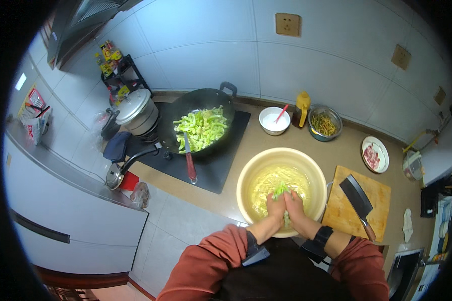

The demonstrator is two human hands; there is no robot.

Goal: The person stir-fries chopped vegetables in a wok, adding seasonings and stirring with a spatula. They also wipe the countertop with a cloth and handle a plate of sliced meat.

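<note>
Over a large cream plastic basin (245,180) of water, my left hand (275,207) and my right hand (295,206) are pressed together. Between them they squeeze a clump of green vegetable shreds (281,189), part of which sticks out past the fingertips. A few paler bits show below, between the wrists. The palms and most of the clump are hidden by the hands. Up to the left, a black wok (169,124) on the cooktop is filled with cut light-green vegetable pieces (205,128). A spatula with a red-brown handle (190,165) rests in it.
Right of the basin, a cleaver (356,195) lies on a wooden cutting board (337,218). Behind stand a white bowl with a red spoon (273,128), an oil bottle (301,109), a metal bowl of cut vegetables (324,126) and a plate of sliced meat (380,145). A lidded pot (137,113) stands left of the wok.
</note>
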